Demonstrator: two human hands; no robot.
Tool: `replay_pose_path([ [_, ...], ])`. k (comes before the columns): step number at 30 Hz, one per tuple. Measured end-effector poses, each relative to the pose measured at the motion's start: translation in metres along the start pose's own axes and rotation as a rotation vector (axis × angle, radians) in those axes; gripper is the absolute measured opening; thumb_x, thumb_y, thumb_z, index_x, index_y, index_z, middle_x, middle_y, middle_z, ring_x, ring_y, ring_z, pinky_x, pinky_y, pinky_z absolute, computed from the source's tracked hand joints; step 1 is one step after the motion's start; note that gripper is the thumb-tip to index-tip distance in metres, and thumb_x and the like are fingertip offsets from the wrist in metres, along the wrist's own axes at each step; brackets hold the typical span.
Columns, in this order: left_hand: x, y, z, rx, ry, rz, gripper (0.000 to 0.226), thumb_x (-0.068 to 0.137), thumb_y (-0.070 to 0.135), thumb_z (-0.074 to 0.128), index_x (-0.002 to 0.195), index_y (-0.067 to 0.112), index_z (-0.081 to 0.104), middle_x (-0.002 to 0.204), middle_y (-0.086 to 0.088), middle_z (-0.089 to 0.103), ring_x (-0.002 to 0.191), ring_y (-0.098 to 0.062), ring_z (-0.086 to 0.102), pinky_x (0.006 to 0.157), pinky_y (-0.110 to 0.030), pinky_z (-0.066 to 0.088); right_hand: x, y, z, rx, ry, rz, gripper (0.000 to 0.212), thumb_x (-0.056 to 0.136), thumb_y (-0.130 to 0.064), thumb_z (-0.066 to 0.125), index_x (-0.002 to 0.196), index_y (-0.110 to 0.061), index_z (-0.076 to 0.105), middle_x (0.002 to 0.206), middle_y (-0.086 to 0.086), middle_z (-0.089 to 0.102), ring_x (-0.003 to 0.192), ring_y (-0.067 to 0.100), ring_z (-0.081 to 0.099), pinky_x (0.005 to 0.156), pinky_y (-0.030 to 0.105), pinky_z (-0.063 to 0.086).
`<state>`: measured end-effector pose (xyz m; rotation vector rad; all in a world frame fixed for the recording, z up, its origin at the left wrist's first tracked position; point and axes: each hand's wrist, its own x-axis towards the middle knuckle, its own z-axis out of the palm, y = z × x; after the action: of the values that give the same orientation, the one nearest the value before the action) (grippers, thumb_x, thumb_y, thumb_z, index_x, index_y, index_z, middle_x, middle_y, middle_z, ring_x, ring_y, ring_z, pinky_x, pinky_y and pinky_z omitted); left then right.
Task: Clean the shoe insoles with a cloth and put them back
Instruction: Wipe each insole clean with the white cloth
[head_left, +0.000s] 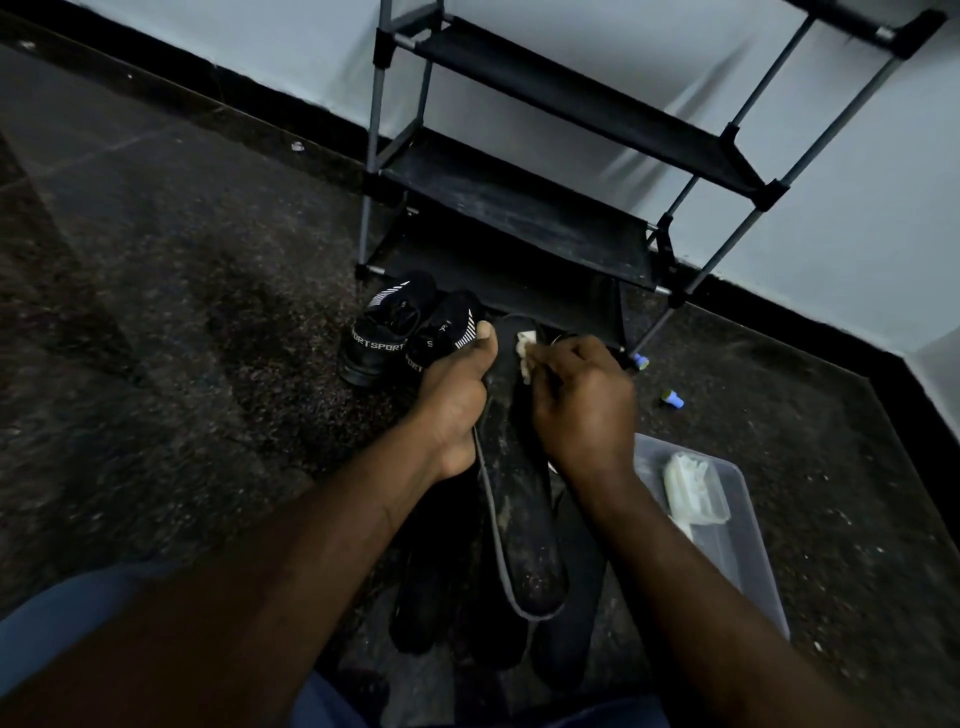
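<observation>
The left hand (457, 400) grips the left edge of a long black dusty insole (524, 519), with the thumb stretched along its far part. The right hand (587, 400) pinches a small white cloth (525, 345) and presses it on the far end of this insole. More dark insoles (431, 571) lie on the floor under it. A pair of black sport shoes (400, 332) stands just left of the hands, in front of a black shoe rack (519, 218). A clear plastic box (748, 545) is near on the right.
</observation>
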<state>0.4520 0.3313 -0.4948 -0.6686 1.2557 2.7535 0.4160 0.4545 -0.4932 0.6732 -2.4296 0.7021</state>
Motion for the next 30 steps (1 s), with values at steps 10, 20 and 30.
replay_pose_path([
  [10, 0.002, 0.002, -0.007, 0.010, 0.036, 0.035, 0.049, 0.104, 0.049, 0.052, 0.123, 0.009, 0.071, 0.120, -0.014, 0.075, 0.110, -0.027, 0.073, 0.089, -0.037, 0.058, -0.007, -0.029, 0.013, 0.060, -0.014, -0.052, 0.019, 0.093, -0.011, 0.065, 0.106, -0.009, 0.078, 0.088, 0.004, 0.062, 0.075, 0.022, 0.061, 0.065, 0.032, 0.053],
  [20, 0.004, -0.005, -0.002, 0.022, -0.016, 0.004, 0.044, 0.107, 0.045, 0.048, 0.113, 0.009, 0.073, 0.105, -0.013, 0.079, 0.093, -0.026, 0.077, 0.079, -0.038, 0.061, 0.007, 0.002, 0.007, 0.020, 0.056, 0.055, 0.019, 0.089, -0.012, 0.064, 0.098, -0.013, 0.081, 0.088, 0.005, 0.065, 0.077, 0.025, 0.065, 0.070, 0.030, 0.052],
  [30, 0.005, -0.002, -0.005, -0.006, 0.016, 0.020, 0.043, 0.107, 0.040, 0.049, 0.121, 0.005, 0.071, 0.098, -0.013, 0.078, 0.085, -0.023, 0.075, 0.075, -0.034, 0.062, 0.005, -0.010, 0.015, 0.033, -0.008, -0.037, 0.014, 0.092, -0.013, 0.070, 0.102, -0.013, 0.080, 0.090, 0.003, 0.066, 0.079, 0.019, 0.063, 0.071, 0.025, 0.049],
])
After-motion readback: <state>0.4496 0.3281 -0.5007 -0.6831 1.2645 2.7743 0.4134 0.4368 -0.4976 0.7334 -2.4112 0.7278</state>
